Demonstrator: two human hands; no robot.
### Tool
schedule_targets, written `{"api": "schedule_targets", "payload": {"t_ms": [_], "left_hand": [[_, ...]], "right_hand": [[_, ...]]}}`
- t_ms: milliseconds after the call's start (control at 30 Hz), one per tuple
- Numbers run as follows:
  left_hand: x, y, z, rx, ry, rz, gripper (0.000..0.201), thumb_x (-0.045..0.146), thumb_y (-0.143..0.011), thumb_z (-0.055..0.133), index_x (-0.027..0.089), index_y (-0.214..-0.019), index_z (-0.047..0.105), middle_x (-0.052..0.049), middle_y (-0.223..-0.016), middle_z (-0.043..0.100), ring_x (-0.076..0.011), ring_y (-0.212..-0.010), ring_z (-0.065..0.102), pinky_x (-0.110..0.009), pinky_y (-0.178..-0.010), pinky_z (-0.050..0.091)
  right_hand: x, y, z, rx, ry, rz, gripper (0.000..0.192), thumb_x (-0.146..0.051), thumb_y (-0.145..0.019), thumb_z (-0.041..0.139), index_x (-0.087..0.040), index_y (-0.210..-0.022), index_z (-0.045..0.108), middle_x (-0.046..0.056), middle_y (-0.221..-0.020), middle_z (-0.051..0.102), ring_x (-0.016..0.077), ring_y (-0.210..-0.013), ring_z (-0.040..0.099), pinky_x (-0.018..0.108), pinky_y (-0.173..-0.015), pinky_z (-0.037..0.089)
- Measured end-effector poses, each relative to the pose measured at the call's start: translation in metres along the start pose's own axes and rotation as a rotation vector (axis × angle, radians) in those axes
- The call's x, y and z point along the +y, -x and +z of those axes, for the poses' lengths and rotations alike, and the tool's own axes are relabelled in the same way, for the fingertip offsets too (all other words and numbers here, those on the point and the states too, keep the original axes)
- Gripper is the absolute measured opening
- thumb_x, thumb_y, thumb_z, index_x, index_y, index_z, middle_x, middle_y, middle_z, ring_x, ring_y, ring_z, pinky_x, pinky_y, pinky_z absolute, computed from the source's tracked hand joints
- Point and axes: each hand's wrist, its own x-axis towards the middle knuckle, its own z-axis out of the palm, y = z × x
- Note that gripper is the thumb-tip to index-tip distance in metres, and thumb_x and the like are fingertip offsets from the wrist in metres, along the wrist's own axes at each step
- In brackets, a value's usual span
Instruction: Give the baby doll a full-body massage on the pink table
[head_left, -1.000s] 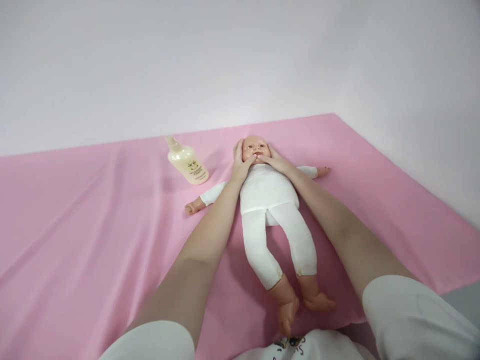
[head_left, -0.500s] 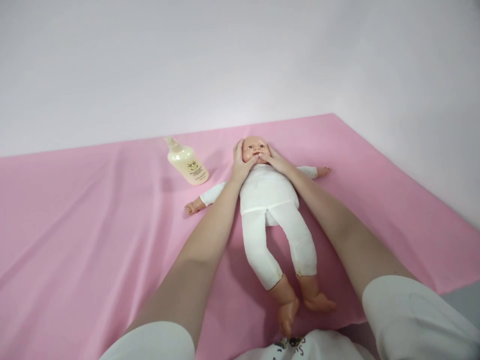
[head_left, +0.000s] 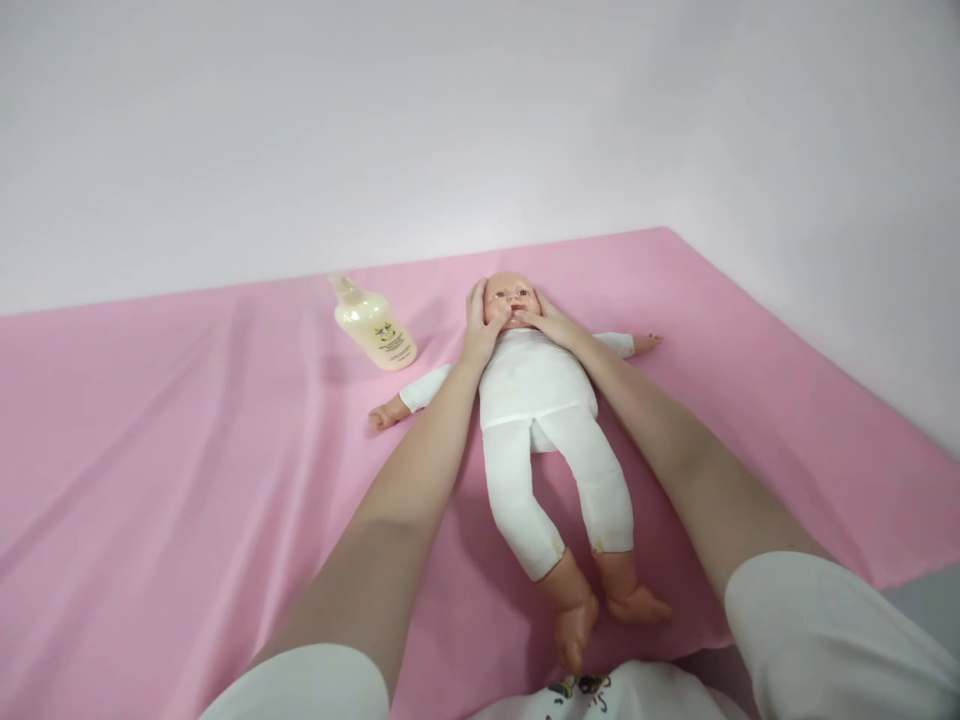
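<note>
On its back on the pink cloth lies a baby doll in a white body suit, its feet toward me and its arms spread. My left hand cups the left side of the doll's head, fingers up along it and thumb on the cheek near the mouth. From the other side, my right hand holds the head in the same way, its thumb by the corner of the mouth. Parts of both palms and the right fingers are hidden behind the head and thumbs.
A pump bottle of pale yellow liquid stands left of the doll, beyond its outstretched arm. The pink cloth has folds on the left. Behind it rises a plain white wall.
My thumbs have slid slightly outward from the middle of the doll's mouth, showing more of it. The doll and the bottle stay where they were.
</note>
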Motion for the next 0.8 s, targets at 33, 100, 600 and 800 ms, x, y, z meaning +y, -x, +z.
{"api": "schedule_targets", "payload": {"t_ms": [33, 100, 600, 800], "left_hand": [[0.001, 0.000, 0.000, 0.001, -0.010, 0.006, 0.083, 0.067, -0.079, 0.071, 0.025, -0.147, 0.046, -0.012, -0.154, 0.043, -0.0293, -0.151, 0.034, -0.041, -0.129, 0.022], [0.003, 0.002, 0.000, 0.004, -0.026, 0.010, 0.086, 0.066, -0.077, 0.075, 0.026, -0.147, 0.046, -0.012, -0.154, 0.043, -0.0297, -0.150, 0.035, -0.042, -0.129, 0.022], [0.008, 0.002, 0.000, -0.002, -0.020, -0.002, 0.082, 0.061, -0.079, 0.076, 0.027, -0.147, 0.046, -0.011, -0.154, 0.042, -0.0300, -0.151, 0.034, -0.043, -0.129, 0.021], [0.006, 0.001, 0.000, 0.002, 0.018, -0.007, 0.070, 0.063, -0.088, 0.064, 0.027, -0.145, 0.048, -0.010, -0.153, 0.043, -0.0269, -0.151, 0.035, -0.040, -0.129, 0.021]], "right_hand": [[0.000, 0.000, 0.000, 0.003, 0.001, 0.007, 0.091, -0.053, -0.083, 0.069, -0.016, -0.158, 0.032, 0.011, -0.162, 0.041, 0.0282, -0.151, 0.037, 0.044, -0.129, 0.024], [0.000, -0.001, -0.001, 0.013, 0.013, 0.022, 0.090, -0.053, -0.084, 0.067, -0.017, -0.159, 0.031, 0.009, -0.163, 0.039, 0.0283, -0.153, 0.033, 0.044, -0.130, 0.021], [0.001, -0.002, 0.000, 0.032, 0.040, 0.022, 0.083, -0.052, -0.087, 0.063, -0.016, -0.156, 0.035, 0.010, -0.160, 0.044, 0.0272, -0.151, 0.037, 0.043, -0.129, 0.022], [0.003, -0.002, -0.001, 0.015, 0.024, -0.011, 0.087, -0.058, -0.087, 0.062, -0.016, -0.157, 0.034, 0.010, -0.160, 0.044, 0.0278, -0.153, 0.035, 0.044, -0.130, 0.022]]}}
